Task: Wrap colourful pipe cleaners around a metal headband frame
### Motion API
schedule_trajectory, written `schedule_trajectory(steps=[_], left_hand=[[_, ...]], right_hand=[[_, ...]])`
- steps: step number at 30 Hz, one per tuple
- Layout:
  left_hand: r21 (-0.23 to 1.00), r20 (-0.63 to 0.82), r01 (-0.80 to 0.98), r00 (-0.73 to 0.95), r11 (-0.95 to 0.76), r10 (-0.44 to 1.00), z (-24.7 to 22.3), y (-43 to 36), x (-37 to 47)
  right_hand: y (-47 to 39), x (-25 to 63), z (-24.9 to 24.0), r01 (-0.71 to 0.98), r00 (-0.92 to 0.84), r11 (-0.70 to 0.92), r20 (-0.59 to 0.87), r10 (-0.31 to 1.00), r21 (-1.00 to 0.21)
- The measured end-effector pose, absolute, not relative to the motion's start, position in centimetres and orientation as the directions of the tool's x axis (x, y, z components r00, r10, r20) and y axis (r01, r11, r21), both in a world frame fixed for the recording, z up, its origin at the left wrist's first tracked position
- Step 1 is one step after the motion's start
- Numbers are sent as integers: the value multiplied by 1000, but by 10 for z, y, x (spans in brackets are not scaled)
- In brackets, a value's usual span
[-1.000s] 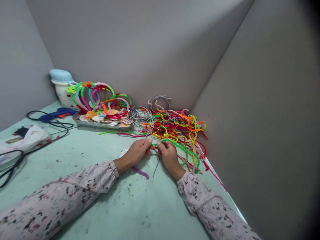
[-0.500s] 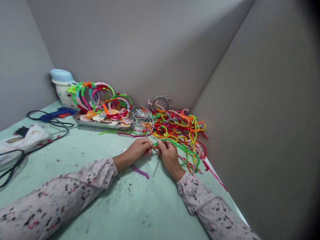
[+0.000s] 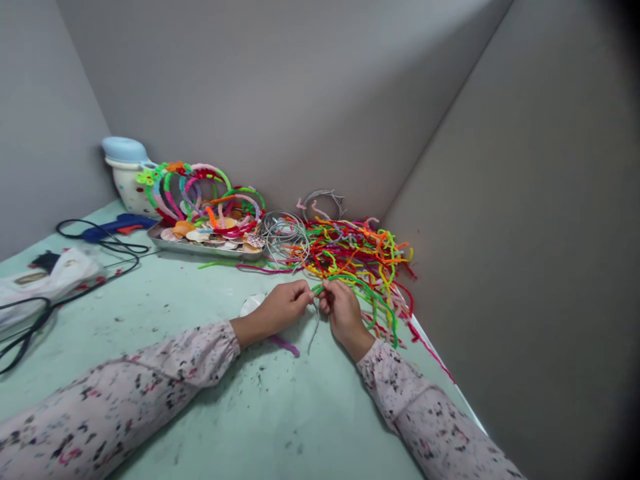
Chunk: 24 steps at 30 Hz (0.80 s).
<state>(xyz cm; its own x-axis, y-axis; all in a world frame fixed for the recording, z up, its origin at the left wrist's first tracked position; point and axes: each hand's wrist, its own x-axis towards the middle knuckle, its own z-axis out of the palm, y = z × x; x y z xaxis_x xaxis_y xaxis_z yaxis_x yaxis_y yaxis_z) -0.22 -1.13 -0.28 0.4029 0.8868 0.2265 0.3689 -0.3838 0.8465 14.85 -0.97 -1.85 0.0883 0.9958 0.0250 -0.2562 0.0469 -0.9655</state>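
Both hands meet over the middle of the table, fingertips pinched close together. My left hand (image 3: 287, 305) is closed on the end of a green pipe cleaner (image 3: 367, 291). Just right of it, my right hand (image 3: 344, 312) pinches the same pipe cleaner, whose long part loops away to the right. A thin grey wire (image 3: 315, 330) hangs below the fingertips; its upper end is hidden by the fingers. On the table under my left wrist lies a purple pipe cleaner piece (image 3: 285, 345). A white round object (image 3: 253, 303) shows partly behind my left hand.
Beyond my hands lies a heap of colourful pipe cleaners (image 3: 350, 247), beside coiled grey wire (image 3: 285, 235). A metal tray (image 3: 210, 252) holds shells and fuzzy headbands (image 3: 200, 175). Leftward are a blue glue gun (image 3: 117, 227), a black cord (image 3: 135, 261), a plastic bag (image 3: 65, 277) and a lidded container (image 3: 127, 177).
My hands have shifted slightly right and the fingertips are closer together. More of the white round object shows, and less of the purple piece.
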Motion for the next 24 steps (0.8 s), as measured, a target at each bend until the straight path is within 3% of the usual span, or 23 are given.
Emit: schedule_trajectory(steps=[4,8,13,18,24], left_hand=[[828,258,384,387,-409,885,-1,-17,-1],[983,73,118,440,-138,895,-6,-13,-2],[982,-40,-141,481,123,876,-7,-4,-5],[965,-87,-165,526,202,846,-5,-2,-9],[963,-69,-180,559,202,826,-3,-3,-12]], right_hand=[[-8,150,-18,-227,72,36,20,997,-973],[-9,154,-17,-71,47,130,127,991,-989],[-20,151,-11,83,60,268,274,960,-960],[-27,146,-9,277,101,358,397,912,-892],[-25,148,-12,284,127,370,417,900,-885]])
